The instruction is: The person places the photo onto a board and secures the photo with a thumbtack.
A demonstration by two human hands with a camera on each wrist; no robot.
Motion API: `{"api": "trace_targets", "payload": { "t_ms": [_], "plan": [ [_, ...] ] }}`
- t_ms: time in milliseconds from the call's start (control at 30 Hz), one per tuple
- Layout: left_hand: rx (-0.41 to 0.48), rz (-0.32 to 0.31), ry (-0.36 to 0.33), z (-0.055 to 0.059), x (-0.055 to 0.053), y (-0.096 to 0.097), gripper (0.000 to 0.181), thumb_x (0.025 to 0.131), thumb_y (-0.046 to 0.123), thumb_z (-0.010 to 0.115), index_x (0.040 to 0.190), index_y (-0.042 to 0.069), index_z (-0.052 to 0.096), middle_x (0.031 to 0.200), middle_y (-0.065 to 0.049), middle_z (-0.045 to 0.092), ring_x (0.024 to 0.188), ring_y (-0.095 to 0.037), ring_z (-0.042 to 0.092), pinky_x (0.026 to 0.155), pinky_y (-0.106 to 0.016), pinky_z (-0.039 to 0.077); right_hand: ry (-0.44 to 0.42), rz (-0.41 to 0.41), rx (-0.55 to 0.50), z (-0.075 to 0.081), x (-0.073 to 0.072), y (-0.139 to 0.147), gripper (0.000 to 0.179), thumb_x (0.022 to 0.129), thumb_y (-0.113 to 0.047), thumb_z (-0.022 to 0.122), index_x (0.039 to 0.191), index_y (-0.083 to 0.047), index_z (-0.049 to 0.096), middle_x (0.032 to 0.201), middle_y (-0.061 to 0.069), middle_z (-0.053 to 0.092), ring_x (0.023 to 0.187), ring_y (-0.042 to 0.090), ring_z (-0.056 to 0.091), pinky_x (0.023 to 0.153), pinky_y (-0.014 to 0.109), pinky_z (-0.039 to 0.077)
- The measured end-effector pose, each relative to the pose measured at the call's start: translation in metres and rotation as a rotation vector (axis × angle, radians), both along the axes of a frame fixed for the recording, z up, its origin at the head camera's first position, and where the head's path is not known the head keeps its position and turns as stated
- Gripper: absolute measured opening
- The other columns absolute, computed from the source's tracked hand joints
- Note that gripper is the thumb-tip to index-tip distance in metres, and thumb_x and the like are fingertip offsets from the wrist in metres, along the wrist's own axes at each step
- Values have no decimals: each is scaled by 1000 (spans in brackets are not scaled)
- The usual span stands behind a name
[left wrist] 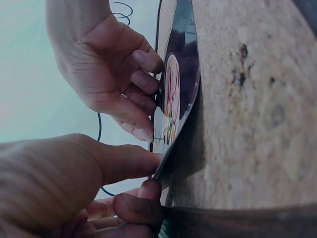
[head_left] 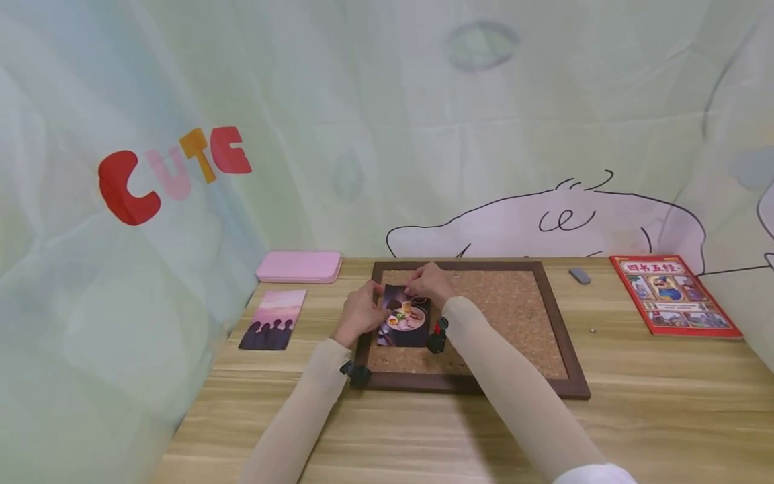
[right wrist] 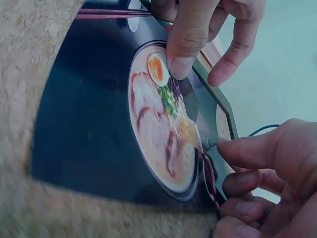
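Note:
A dark photo card (head_left: 402, 338) showing a bowl of ramen lies over the left part of a cork board (head_left: 508, 316) with a brown frame. My left hand (head_left: 361, 312) pinches the card's left edge between thumb and finger, and the card bows up from the cork there in the left wrist view. At the card's top edge, my right hand (head_left: 431, 281) has its fingers curled. A thin pin (right wrist: 211, 144) shows at its fingertip in the right wrist view, its head hidden by the fingers.
Left of the board lie a pink case (head_left: 299, 267) and a sunset photo card (head_left: 275, 319). To the right are a grey eraser-like block (head_left: 579, 275), a tiny shiny piece (head_left: 592, 330) and a red-bordered book (head_left: 674, 296). A printed curtain (head_left: 363, 134) hangs behind the table.

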State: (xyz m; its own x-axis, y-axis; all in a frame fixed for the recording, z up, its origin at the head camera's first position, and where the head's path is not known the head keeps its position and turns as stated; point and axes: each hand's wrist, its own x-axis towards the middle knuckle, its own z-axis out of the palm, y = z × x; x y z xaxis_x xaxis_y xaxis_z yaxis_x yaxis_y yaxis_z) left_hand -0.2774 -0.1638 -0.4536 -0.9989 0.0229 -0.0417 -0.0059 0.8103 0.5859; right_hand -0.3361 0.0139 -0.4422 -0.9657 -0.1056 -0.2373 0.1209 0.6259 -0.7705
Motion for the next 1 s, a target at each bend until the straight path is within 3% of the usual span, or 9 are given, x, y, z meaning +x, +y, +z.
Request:
{"api": "trace_targets", "payload": {
  "t_ms": [267, 633, 1000],
  "plan": [
    [0, -4, -4, 2, -2, 2, 47, 92, 15, 80, 134, 5, 62, 101, -13, 69, 86, -24, 62, 70, -33, 47, -12, -20, 76, 0, -1, -1, 3, 92, -13, 77, 90, -11, 77, 85, 0, 67, 83, 19, 59, 71, 31, 44],
    [-2, 4, -6, 0, 1, -1, 47, 93, 17, 81, 134, 5, 63, 101, -13, 68, 88, -26, 61, 72, -35, 48, -28, -34, 98, 1, 2, -6, 4, 91, -13, 78, 95, -12, 77, 87, 1, 66, 83, 20, 58, 72, 33, 44],
    [-35, -15, 36, 3, 4, -8, 47, 90, 19, 82, 130, 2, 64, 104, -17, 72, 88, -28, 64, 74, -39, 52, 76, 4, 122, -1, 9, -2, 6, 87, -17, 75, 86, -12, 72, 83, 1, 65, 78, 19, 57, 65, 30, 42]
  ]
}}
